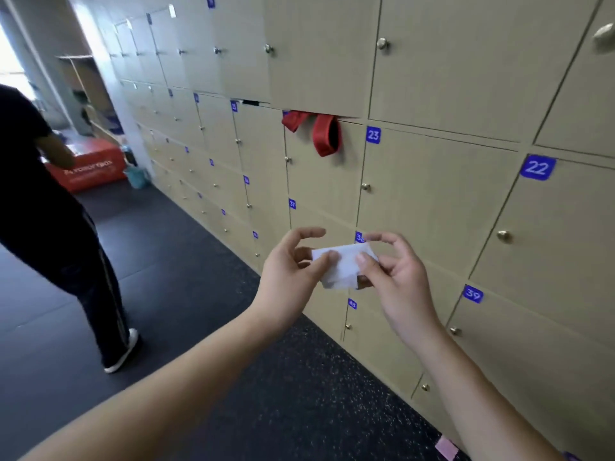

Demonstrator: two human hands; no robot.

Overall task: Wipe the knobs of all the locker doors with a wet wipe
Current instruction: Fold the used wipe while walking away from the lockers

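The wet wipe (342,266) sits folded and white between your two hands, held up in front of the locker wall and not touching any knob. Your left hand (293,271) pinches its left edge between thumb and fingers, with the index finger lifted and loosely curved above it. Your right hand (396,274) pinches the right edge, thumb pressed on the near face, the other fingers curled behind and the index finger raised. Just behind the wipe runs the beige locker wall (432,194), its doors marked with blue number tags; the tag 23 (373,135) is above your hands and the tag 22 (537,167) is farther right. The nearest small metal knob (365,187) sits above the wipe, and another knob (504,235) lies to the right on door 22. A red strap (324,134) hangs out of the gap under an upper door, draped over the door left of 23. To the far left a person in dark clothes (50,211) stands on the dark floor (199,327), with an orange box (90,168) beyond them.
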